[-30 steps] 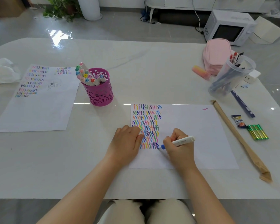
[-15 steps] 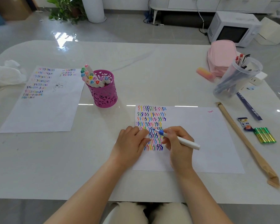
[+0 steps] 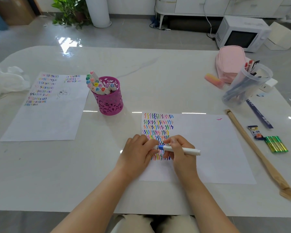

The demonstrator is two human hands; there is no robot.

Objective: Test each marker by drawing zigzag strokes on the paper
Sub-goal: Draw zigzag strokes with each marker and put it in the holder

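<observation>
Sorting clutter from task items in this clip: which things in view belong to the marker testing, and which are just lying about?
In use: marker in the right hand, left hand at its blue end; zigzag paper; magenta cup of markers.
Lying about: pink case, clear tub of pens, ruler, batteries, wrapped stick, microwave.

A white marker with a blue end is held level over the paper, which is laid flat on the bench, rows of coloured zigzags at its left.
</observation>
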